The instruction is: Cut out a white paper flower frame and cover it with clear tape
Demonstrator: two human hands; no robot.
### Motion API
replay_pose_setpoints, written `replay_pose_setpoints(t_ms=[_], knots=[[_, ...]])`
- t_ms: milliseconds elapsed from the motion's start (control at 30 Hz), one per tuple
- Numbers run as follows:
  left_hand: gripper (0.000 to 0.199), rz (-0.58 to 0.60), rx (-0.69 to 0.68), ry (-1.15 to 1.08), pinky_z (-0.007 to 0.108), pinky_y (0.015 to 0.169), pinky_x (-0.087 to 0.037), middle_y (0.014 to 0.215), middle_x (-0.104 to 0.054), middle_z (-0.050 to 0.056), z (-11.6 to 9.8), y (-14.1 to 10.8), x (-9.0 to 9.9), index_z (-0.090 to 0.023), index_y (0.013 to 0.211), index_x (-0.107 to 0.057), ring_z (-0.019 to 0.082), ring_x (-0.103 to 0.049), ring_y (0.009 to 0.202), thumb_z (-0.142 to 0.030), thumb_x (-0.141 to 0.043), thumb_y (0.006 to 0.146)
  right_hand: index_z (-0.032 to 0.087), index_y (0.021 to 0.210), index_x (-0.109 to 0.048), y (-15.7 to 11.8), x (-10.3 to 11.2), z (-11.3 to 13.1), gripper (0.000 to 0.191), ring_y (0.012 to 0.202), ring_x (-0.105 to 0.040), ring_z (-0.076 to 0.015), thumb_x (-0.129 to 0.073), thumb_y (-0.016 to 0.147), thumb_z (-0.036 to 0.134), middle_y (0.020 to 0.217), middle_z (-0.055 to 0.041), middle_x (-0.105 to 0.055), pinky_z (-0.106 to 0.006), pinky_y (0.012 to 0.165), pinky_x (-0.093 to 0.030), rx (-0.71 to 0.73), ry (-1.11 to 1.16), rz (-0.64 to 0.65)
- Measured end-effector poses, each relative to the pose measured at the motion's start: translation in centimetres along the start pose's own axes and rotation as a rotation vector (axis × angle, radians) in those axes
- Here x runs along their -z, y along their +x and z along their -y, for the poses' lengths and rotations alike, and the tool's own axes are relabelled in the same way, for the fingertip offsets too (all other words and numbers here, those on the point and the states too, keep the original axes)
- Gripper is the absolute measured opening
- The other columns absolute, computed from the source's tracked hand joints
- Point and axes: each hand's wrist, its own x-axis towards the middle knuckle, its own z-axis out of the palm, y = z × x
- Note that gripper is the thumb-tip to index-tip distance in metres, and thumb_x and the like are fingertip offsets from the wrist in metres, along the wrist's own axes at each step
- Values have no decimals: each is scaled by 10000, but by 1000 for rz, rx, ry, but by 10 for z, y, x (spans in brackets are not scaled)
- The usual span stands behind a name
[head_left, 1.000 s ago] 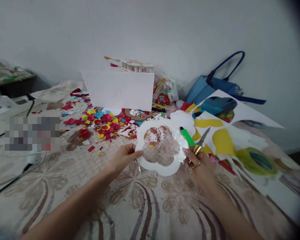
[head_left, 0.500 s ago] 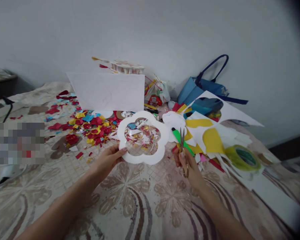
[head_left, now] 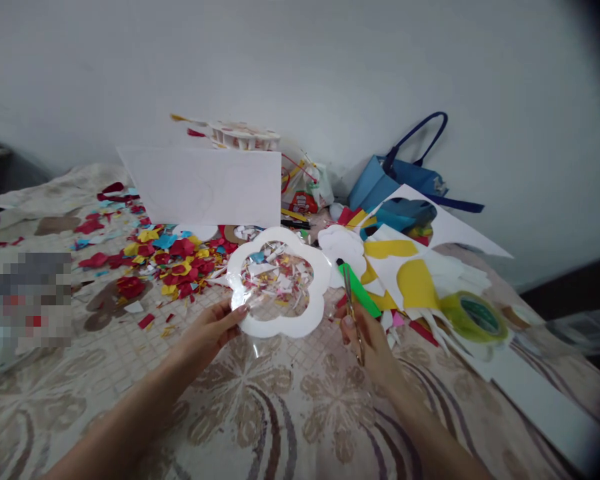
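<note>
My left hand [head_left: 215,328] pinches the lower left rim of a white flower-shaped frame [head_left: 300,323], thumb on top. Clear film covers its opening, and paper scraps on the table show through it. A pair of scissors [head_left: 350,300] is in my right hand [head_left: 367,340], blades pointing up and away from me, just right of the frame and apart from it. Past the blades lies a green marker [head_left: 363,293] with a black end. White scalloped paper cut-outs [head_left: 343,250] rest beyond the frame's right side.
Red, yellow and blue paper pieces [head_left: 180,267] cover the table's left side. A white board [head_left: 210,190] stands at the back. To the right are yellow sheets [head_left: 417,283], a tape roll [head_left: 475,317] and a cut white sheet [head_left: 475,230]. A blue bag [head_left: 375,180] leans by the wall.
The whole view has shifted slightly left and down. The frame has tilted a little, with more glare on its film. The scissors have turned slightly, and both holds stay the same.
</note>
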Motion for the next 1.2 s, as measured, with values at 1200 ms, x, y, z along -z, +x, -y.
replay_pose_setpoints(t_ms=[1200], knots=[[346, -35, -101, 28, 195, 673, -519, 813, -723, 32, -16, 4, 15, -135, 850, -705, 121, -628, 710, -314, -841, 586, 210, 843, -501, 7, 45, 9, 370, 548, -359, -124, -426, 882, 571, 614, 36, -383, -267, 513, -312, 2, -101, 319]])
